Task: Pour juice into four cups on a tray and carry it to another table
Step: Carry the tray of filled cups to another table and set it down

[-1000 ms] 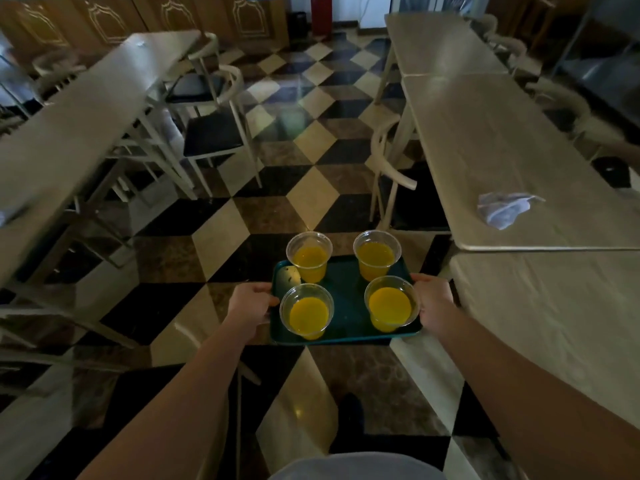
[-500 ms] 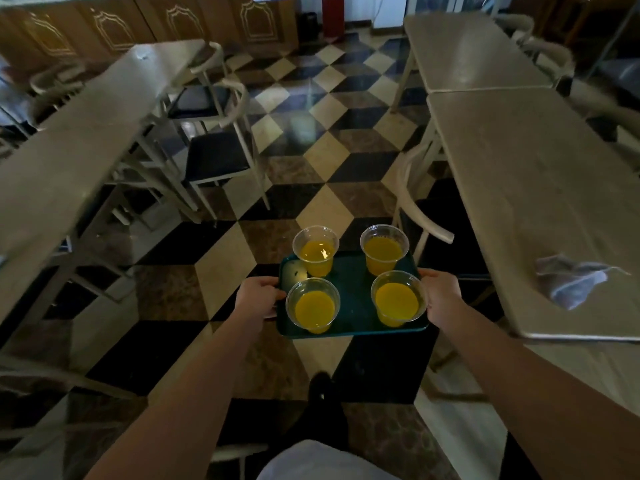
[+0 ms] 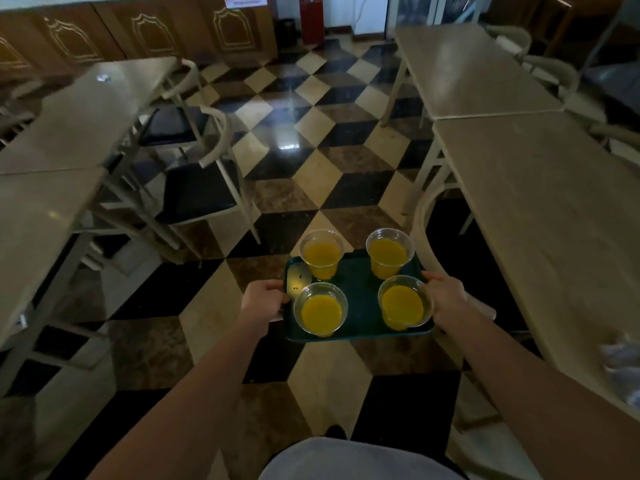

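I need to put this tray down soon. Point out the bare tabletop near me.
Nearest is the right table, bare from its far seam down to the crumpled cloth. The left table also looks bare, but chairs crowd its aisle side. The tray itself is full.

No readable text, label, brand or number anywhere. Only a red-and-white sign (image 3: pixel 246 0) at the top edge above the brown cabinets (image 3: pixel 138 32), cut off and too blurred to make out.
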Available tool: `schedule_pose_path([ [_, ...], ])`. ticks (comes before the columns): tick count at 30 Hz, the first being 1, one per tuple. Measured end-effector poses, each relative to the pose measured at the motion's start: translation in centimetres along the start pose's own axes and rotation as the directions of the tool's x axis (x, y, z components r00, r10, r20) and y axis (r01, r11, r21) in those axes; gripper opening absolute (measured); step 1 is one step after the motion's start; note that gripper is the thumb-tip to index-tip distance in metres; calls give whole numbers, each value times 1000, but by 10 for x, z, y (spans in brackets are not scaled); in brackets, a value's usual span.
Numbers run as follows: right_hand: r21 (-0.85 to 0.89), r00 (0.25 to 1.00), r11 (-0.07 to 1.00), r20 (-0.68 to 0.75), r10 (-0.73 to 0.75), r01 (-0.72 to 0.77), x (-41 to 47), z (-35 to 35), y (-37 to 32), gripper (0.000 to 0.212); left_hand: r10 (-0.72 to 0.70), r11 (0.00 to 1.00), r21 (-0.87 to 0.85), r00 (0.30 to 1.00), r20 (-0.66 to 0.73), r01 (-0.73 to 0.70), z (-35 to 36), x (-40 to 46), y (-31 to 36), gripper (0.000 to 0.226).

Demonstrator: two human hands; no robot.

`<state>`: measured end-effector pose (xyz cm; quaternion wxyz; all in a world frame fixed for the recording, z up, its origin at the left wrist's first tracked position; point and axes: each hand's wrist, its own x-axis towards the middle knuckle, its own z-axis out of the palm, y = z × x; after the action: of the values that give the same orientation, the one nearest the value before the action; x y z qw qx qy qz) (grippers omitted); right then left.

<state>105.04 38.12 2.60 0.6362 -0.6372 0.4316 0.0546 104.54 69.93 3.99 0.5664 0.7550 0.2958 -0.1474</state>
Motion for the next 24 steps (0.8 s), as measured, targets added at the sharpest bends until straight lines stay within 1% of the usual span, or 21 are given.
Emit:
schedule_pose_path([
  [2,11,1000,1000,-11,-6,6,13,18,-23,39,-13,1000,5,1000,16,13,-1,30,24,35],
  [4,-2,999,1000,40,-19,19,26,32,-44,33,-21,999,31,999,26,21,1,58,45,39],
  [5,18,999,1000,36,-10,10,37,39,-51,31,-25,999,31,999,27,24,3,72,53,40],
  [7,51,999,999,-45,2,0,61,52,-68,27,-28,999,18,999,33,28,12,99,72,41],
  [9,45,998,999,-61,11,-9,89,64,-85,26,-23,1000,8,999,29,23,23,125,90,39],
  [13,-36,1000,999,-10,11,-11,149,85,-126,29,-35,999,0,999,29,35,48,178,132,42],
  [16,-97,999,995,34,-6,10,187,102,-166,36,-66,998,-17,998,9,66,65,219,169,37],
  [18,-126,998,992,67,-11,19,207,113,-195,37,-74,997,-17,997,7,74,76,244,194,34],
  [19,-100,997,995,75,-18,25,216,119,-210,37,-69,997,-23,997,17,69,81,257,207,32],
  [21,-45,999,999,35,16,-14,238,128,-236,31,-48,999,-25,999,26,48,91,281,231,29],
  [22,-27,999,999,14,30,-30,250,133,-251,23,-37,999,-17,999,24,37,98,295,245,30],
  [23,-25,1000,999,1,23,-23,262,137,-263,16,-24,1000,-4,999,23,24,104,307,258,31],
  [24,-40,1000,999,-5,16,-16,273,141,-274,16,-13,1000,6,999,29,13,110,319,272,30],
])
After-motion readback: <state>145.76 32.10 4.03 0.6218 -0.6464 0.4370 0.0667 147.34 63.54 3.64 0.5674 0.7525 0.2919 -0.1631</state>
